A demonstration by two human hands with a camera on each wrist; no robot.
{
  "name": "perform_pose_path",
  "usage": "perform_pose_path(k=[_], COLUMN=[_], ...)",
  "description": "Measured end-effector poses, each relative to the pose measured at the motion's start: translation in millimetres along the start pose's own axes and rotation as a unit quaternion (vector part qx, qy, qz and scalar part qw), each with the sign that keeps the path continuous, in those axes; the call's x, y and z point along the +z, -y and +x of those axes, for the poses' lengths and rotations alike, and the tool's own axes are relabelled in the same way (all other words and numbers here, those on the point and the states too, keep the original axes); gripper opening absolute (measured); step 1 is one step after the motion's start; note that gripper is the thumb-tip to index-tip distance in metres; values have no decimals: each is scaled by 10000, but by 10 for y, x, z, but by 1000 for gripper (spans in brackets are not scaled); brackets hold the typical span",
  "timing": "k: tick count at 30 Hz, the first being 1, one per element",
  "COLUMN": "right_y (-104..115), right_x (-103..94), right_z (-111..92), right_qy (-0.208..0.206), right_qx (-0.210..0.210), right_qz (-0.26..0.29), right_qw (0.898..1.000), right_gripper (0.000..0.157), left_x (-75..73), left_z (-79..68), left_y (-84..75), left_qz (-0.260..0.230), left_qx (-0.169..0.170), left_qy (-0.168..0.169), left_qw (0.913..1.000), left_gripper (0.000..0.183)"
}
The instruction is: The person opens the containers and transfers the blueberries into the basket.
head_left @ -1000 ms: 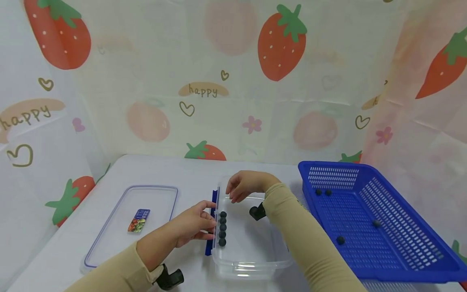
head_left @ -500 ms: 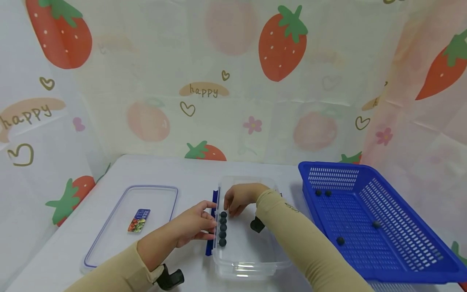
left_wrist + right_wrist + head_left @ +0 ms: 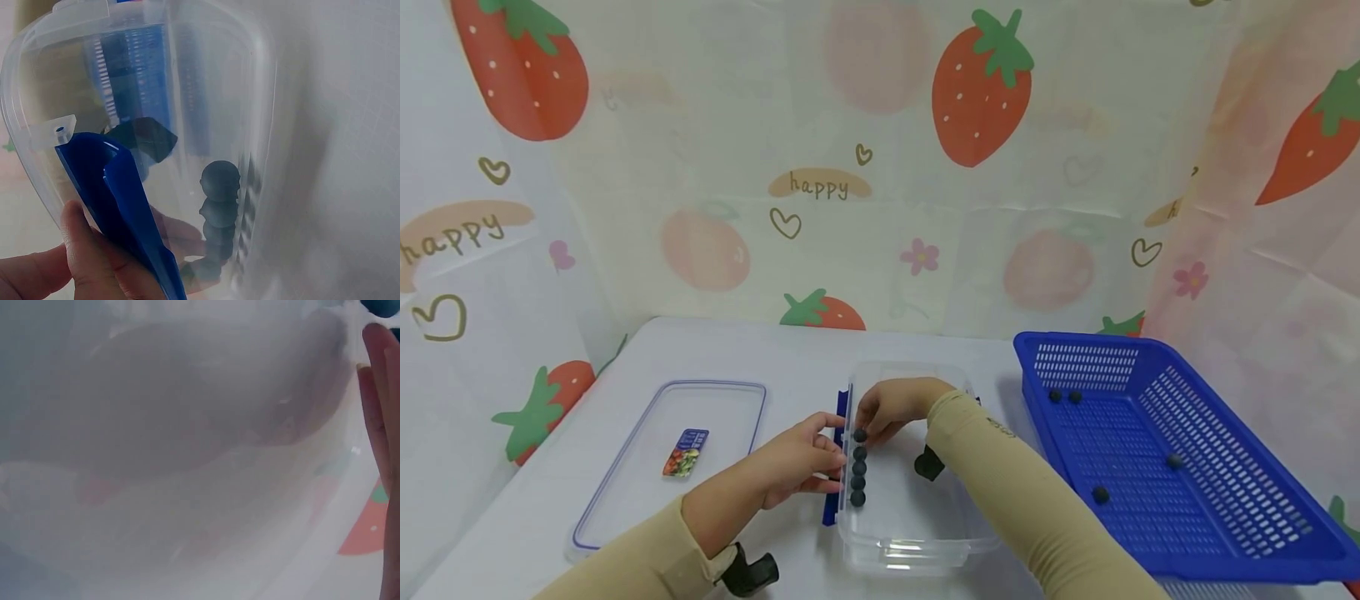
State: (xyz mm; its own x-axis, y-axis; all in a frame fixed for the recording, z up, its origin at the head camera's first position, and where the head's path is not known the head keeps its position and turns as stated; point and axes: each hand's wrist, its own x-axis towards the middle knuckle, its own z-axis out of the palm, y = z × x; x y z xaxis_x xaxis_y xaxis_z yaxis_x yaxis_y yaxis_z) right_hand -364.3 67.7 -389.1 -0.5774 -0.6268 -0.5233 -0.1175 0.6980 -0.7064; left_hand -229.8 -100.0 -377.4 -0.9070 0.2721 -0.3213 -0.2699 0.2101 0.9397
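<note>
A clear plastic box [image 3: 925,521] with a blue side latch [image 3: 128,194] stands mid-table. My left hand [image 3: 801,458] touches the latch side from outside, its fingers spread along it. Inside, dark blueberry-like balls [image 3: 858,475] stand in a row along the left wall, and the left wrist view shows this row through the plastic [image 3: 220,206]. My right hand [image 3: 898,408] reaches into the box from the right, curled fingertips pinching the farthest ball [image 3: 860,435]. That ball sits a little apart from the row. In the right wrist view my right fingers [image 3: 378,419] appear at the right edge.
At the right stands a blue perforated basket [image 3: 1195,564] holding several more dark balls [image 3: 1101,494]. Left of the box lies a clear lid [image 3: 625,500] with a blue rim and a colourful label card [image 3: 685,452]. A strawberry-print curtain hangs behind the table.
My right hand has moved left and down to the far end of the row. The farthest ball has shifted slightly away from the others. My left hand has stayed put.
</note>
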Motion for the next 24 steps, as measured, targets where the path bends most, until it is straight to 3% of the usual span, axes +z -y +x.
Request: perform_pose_path(k=[13, 24], right_y=[70, 173], right_x=[-106, -354], right_z=[-69, -258], right_qy=[-363, -515], right_qx=[-515, -679], right_qz=[48, 260], right_qw=[9980, 9960], right_gripper=[5, 8], left_x=[-2, -1], left_z=[6, 8], left_y=[18, 15], left_qz=[52, 77], left_qx=[14, -7], left_qy=[-28, -42], left_qw=[10000, 10000], left_gripper=[52, 53])
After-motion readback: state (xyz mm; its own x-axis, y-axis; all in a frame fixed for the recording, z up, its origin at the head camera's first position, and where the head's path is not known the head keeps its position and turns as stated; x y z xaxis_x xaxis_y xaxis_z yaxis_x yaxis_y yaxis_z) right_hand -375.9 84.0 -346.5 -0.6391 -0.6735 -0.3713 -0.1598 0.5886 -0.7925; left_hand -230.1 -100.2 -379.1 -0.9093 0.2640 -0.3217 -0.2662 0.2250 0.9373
